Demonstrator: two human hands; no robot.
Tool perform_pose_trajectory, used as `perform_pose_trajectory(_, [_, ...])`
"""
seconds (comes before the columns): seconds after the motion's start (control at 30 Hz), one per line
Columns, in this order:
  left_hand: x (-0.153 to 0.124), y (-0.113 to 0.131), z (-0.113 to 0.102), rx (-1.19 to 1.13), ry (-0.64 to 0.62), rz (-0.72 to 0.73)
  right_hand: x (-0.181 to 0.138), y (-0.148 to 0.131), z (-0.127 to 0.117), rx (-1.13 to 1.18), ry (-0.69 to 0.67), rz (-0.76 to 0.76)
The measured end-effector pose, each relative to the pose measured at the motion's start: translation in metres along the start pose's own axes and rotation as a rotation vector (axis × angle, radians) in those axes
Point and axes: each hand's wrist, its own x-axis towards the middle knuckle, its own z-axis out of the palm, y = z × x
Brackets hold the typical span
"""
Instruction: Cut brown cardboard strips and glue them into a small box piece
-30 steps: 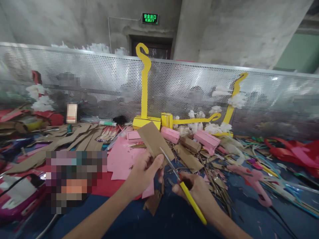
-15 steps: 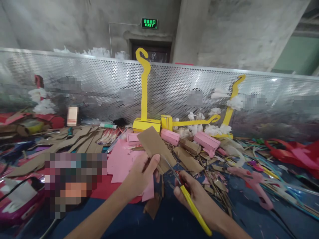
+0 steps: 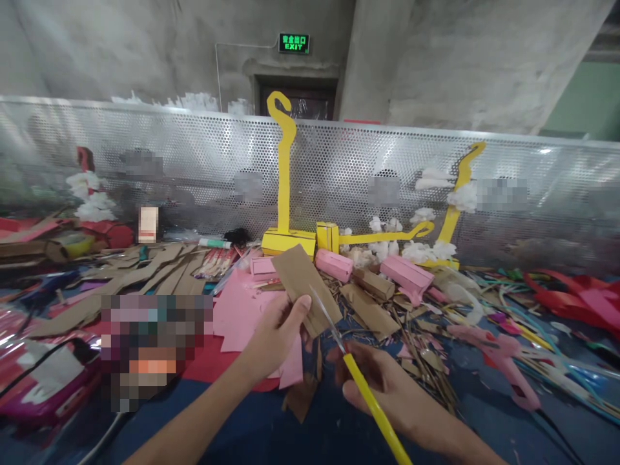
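1. The left hand point(image 3: 275, 334) pinches a flat brown cardboard piece point(image 3: 301, 284), tilted above the table point(image 3: 484, 420).
2. The right hand point(image 3: 387, 387) grips yellow-handled scissors point(image 3: 369, 397), thin metal blades touching the cardboard's right edge.
3. Pink paper sheets point(image 3: 237, 310) lie just beside.

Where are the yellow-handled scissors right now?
Head view, low centre: the yellow-handled scissors are gripped in the right hand, with the blades at the right edge of the brown cardboard piece held up by the left hand.

One head-worn view — looking forward and down, close over the cluttered table point(image 3: 271, 433) toward the perforated screen point(image 3: 339, 174).
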Motion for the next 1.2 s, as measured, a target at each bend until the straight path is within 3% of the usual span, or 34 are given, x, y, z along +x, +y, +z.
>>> perform_pose_trajectory(0.2, [-0.001,-0.006,0.001,-0.068,0.015,-0.016,0.01,0.027,-0.001,0.139,-0.031,0.004])
perform_pose_trajectory(0.37, [-0.001,-0.004,0.001,-0.081,0.004,0.004,0.012,0.022,0.006,0.155,-0.022,-0.041])
perform_pose_trajectory(0.63, [-0.002,-0.003,0.003,-0.123,0.006,-0.003,0.015,0.02,0.02,0.198,0.047,0.006])
perform_pose_trajectory(0.9, [-0.001,-0.002,0.003,-0.069,0.049,-0.003,0.016,0.022,0.021,0.104,0.052,-0.01])
perform_pose_trajectory(1.1, [-0.002,-0.005,0.0,0.018,0.101,0.015,0.008,0.01,0.013,-0.189,0.202,-0.136])
perform_pose_trajectory(1.2, [-0.004,-0.006,0.0,0.021,0.081,0.012,0.004,0.008,0.009,-0.323,0.152,-0.219])
